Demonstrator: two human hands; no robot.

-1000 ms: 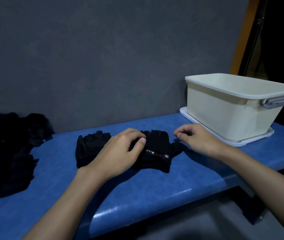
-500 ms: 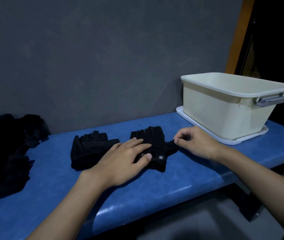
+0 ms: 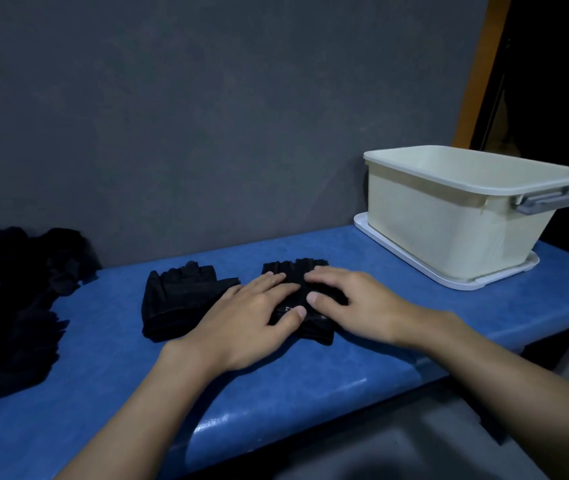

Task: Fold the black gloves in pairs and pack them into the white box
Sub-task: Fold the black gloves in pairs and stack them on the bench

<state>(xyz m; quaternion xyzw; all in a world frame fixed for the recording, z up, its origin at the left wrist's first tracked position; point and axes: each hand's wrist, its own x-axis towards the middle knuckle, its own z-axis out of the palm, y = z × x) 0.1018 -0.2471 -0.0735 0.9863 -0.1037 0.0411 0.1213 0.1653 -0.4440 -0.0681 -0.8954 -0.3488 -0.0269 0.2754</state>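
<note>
On the tabletop (image 3: 120, 393), the right hand (image 3: 352, 303) has joined the left hand (image 3: 248, 320), both flat, pressing the glove (image 3: 286, 270) smooth for folding.

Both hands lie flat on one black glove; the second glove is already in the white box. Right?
No: the head view shows the second glove lying on the blue bench, not in the white box. The left hand and right hand do lie flat on the first glove.
</note>
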